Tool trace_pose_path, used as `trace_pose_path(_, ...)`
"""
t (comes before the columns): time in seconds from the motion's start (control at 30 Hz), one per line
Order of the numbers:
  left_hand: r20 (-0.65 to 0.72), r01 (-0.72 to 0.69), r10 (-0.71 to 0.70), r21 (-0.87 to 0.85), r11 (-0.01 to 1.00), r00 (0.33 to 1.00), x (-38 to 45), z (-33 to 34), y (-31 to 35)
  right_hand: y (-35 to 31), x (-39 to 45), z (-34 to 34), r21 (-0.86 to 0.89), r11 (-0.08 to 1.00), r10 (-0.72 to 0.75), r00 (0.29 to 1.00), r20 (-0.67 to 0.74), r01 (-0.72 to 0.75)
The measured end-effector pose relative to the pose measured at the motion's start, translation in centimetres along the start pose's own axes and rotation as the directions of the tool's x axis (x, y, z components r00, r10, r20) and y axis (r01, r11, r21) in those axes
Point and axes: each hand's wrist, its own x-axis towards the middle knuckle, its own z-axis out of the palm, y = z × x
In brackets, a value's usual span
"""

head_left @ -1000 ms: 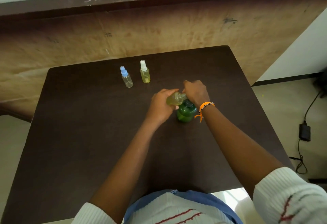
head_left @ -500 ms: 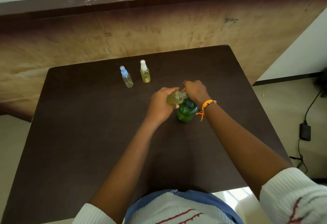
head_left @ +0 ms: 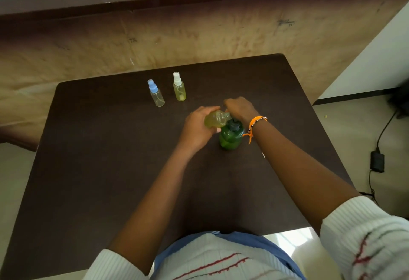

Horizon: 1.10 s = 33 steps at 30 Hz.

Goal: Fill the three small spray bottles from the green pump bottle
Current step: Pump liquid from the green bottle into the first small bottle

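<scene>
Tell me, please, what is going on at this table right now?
A person is refilling small spray bottles from a green pump bottle that stands on the dark table. The left hand holds an uncapped small bottle, tilted with its threaded neck toward the pump. The right hand rests curled over the pump top. Farther back stand two capped bottles: a blue-capped one that looks nearly clear and a white-capped one with yellowish liquid.

The person wears a white ribbed top [head_left: 221, 262] with thin red stripes, its sleeves [head_left: 363, 235] pushed up above the elbows, leaving the forearms bare. A blue band of cloth [head_left: 261, 238] crosses the chest. An orange cord bracelet [head_left: 254, 123] with dark and light beads circles the right wrist, its loose ends hanging.
</scene>
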Motion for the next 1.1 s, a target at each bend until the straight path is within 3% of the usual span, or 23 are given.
trace_pose_path(0.4,-0.033,0.033,-0.034,-0.019,0.999,0.999,-0.1,0.5,-0.2,0.7,-0.6,0.6,0.041,0.999,-0.012,0.987,-0.161,0.018)
trace_pose_path(0.67,-0.046,0.040,-0.041,-0.028,0.999,0.998,0.0,0.1,0.2,0.3,-0.3,0.0,0.101,0.994,0.022,0.997,0.076,-0.030)
trace_pose_path(0.87,-0.084,0.062,-0.061,0.008,0.998,0.995,0.1,0.2,-0.1,0.4,-1.1,0.4,0.118,0.993,0.007,0.997,-0.081,0.003)
trace_pose_path(1.1,-0.102,0.037,-0.033,0.032,0.999,0.994,0.0,0.2,-0.2,0.7,-1.1,0.4,0.083,0.996,-0.011,0.994,-0.111,0.020)
